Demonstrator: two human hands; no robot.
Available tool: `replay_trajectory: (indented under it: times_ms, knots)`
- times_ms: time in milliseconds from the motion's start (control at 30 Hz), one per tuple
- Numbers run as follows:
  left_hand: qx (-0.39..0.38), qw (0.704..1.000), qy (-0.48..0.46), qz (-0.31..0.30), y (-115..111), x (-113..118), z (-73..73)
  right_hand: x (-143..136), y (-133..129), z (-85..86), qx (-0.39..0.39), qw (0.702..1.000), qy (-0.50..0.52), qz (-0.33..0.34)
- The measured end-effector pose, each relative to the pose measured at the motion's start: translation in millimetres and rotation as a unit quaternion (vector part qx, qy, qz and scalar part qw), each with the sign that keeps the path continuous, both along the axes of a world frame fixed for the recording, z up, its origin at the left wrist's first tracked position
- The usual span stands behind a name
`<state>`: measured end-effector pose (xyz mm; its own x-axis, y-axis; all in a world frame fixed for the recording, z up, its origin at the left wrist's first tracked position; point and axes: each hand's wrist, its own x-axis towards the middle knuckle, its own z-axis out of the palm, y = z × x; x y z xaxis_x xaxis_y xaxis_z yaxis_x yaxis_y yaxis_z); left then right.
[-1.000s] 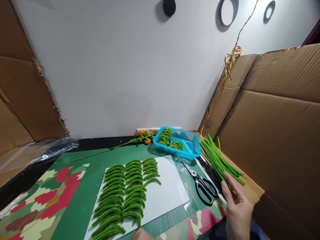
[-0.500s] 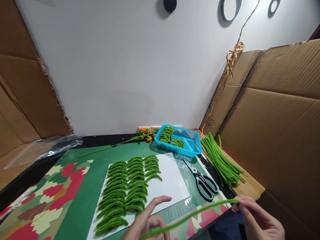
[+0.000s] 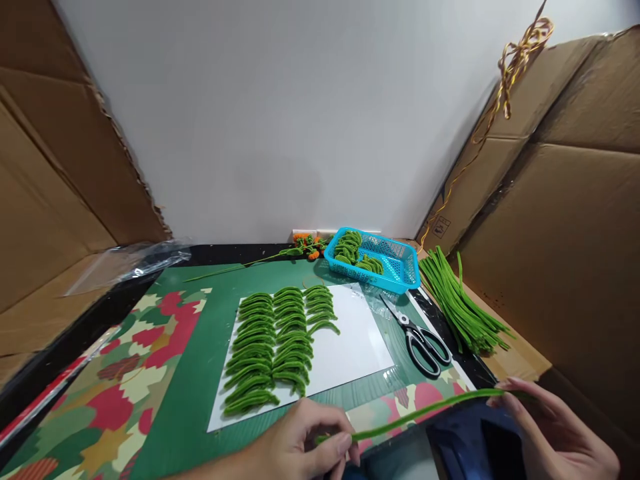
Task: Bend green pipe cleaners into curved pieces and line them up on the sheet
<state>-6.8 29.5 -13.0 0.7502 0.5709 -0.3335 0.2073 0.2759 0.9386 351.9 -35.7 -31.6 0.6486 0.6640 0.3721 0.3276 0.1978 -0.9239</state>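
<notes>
A long green fuzzy pipe cleaner [image 3: 420, 412] stretches between my two hands at the table's front edge, bowed slightly upward. My left hand [image 3: 315, 440] is closed around its left end. My right hand [image 3: 555, 427] pinches the other end between thumb and fingers. Beyond my left hand lies a white sheet [image 3: 355, 347], bearing columns of short curved green pipe-cleaner pieces [image 3: 255, 347]. The third column is shorter than the other two. To the right of the sheet rest black-handled scissors [image 3: 417, 340], their blades pointing away from me.
A blue basket [image 3: 403, 283] with curved green pieces stands at the back. Right of it lies a bundle of green pipe cleaners [image 3: 460, 307]. An orange flower stem [image 3: 305, 247] lies behind the green mat [image 3: 193, 353]. Cardboard walls [image 3: 570, 240] flank both sides.
My left hand has gone from extended fingers to closed around the pipe cleaner's left end. My right hand keeps its pinch. The view has shifted, moving the tabletop things up and right.
</notes>
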Motion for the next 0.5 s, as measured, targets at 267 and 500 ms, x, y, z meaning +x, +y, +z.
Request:
replay_trajectory:
  times_ms: [267, 500]
  knots:
    - [-0.014, 1.000, -0.019, -0.007, 2, 1, 2.1, -18, 1, 4.3, -0.051, 0.991, -0.039, -0.114]
    - [-0.048, 0.993, -0.094, 0.045, -1, 0, -0.3, 4, 4, -5.9, -0.095, 0.984, -0.059, 0.137]
